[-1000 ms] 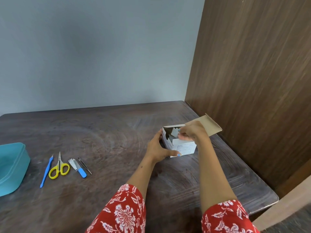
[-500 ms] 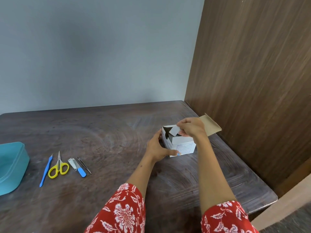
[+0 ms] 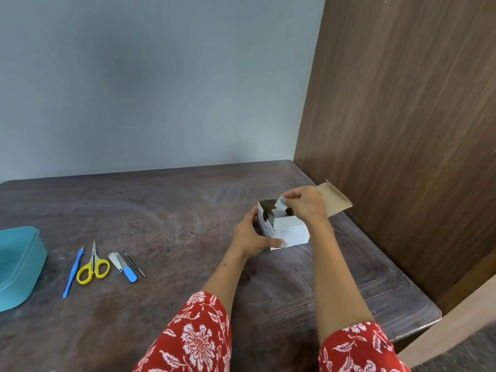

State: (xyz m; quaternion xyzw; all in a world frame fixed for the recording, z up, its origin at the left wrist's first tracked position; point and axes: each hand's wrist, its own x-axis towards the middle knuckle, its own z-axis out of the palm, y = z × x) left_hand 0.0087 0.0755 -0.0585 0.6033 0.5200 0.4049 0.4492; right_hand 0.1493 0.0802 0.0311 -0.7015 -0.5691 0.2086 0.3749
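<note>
A small white cardboard box (image 3: pixel 291 232) stands on the dark wooden table (image 3: pixel 166 218), near its right side, with its brown lid flap (image 3: pixel 336 200) folded back. My left hand (image 3: pixel 251 234) grips the box's left side, thumb along the front bottom edge. Above the open top, my right hand (image 3: pixel 304 201) pinches a small white packet (image 3: pixel 279 206) that sticks halfway out of the box. What else lies inside is hidden in shadow.
At the left lie a blue-handled tool (image 3: pixel 72 272), yellow-handled scissors (image 3: pixel 92 265), a nail clipper with a blue file (image 3: pixel 122 265) and tweezers (image 3: pixel 134 263). A teal plastic container (image 3: pixel 18 267) sits at the left edge. A wooden panel (image 3: pixel 402 130) rises on the right.
My right hand has lifted from inside the box, drawing the white packet upward. The left hand and the box have stayed in place.
</note>
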